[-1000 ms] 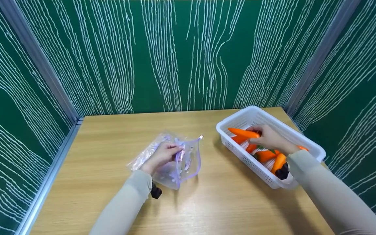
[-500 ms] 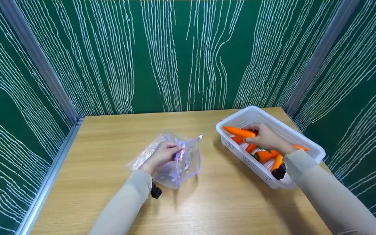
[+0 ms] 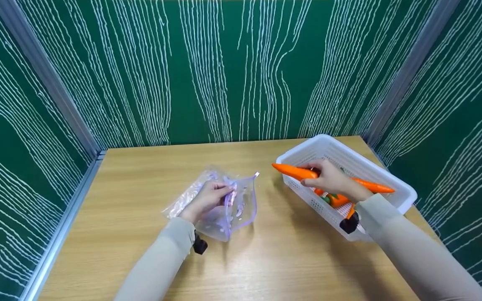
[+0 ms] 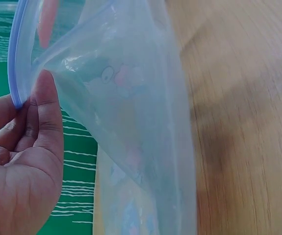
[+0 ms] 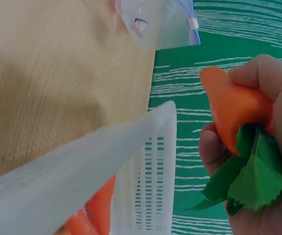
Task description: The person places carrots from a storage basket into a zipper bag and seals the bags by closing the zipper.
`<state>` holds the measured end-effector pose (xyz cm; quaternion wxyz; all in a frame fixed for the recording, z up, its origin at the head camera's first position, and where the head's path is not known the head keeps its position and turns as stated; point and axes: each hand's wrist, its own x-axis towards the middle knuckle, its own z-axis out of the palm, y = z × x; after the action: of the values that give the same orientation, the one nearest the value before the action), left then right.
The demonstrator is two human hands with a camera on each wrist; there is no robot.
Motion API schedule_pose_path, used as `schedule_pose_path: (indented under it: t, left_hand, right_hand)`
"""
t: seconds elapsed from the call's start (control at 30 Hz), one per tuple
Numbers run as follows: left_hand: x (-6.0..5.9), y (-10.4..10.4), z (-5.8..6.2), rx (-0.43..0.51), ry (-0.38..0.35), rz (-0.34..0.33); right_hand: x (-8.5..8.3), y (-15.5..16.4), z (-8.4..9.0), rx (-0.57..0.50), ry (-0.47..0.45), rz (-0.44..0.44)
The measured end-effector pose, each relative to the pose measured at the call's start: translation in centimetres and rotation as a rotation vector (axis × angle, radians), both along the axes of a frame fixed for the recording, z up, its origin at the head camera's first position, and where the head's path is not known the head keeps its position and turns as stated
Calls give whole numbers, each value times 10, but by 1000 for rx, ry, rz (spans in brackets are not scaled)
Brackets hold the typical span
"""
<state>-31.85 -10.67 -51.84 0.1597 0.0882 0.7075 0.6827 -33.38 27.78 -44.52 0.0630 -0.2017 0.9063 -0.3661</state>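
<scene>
My left hand (image 3: 211,200) pinches the purple zip edge of a clear plastic zip bag (image 3: 243,205), whose mouth gapes toward the right. In the left wrist view the thumb and fingers grip that edge (image 4: 16,58), and printed shapes show through the bag. My right hand (image 3: 329,177) grips an orange carrot (image 3: 293,170) over the near left rim of a white basket (image 3: 375,169), the tip pointing left toward the bag. Green leaves (image 5: 256,183) at the carrot's top show in the right wrist view. More carrots (image 3: 373,185) lie in the basket, partly hidden by the hand and sleeve.
A flat clear plastic bag (image 3: 199,188) lies on the wooden table (image 3: 153,167) behind and under the left hand. Green walls with white lines (image 3: 232,71) enclose the back and sides. The basket stands at the table's right side.
My right hand has moved left and lifted the carrot up to the basket's rim, uncovering another carrot behind the wrist. My left hand and the zip bag have stayed in place.
</scene>
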Motion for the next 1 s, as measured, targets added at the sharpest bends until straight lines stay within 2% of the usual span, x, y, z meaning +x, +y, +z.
schedule_pose_path:
  t: [0.2,0.63,1.0]
  left_hand:
    - [-1,1,0,45,-22,-18]
    - [-2,2,-2,40,-7,-10]
    - [-1,2,0,15,-12,17]
  right_hand:
    - [1,-9,0,-33,72,45]
    - [14,-30,2,20,19,79]
    - [20,-41,-1,11,86,132]
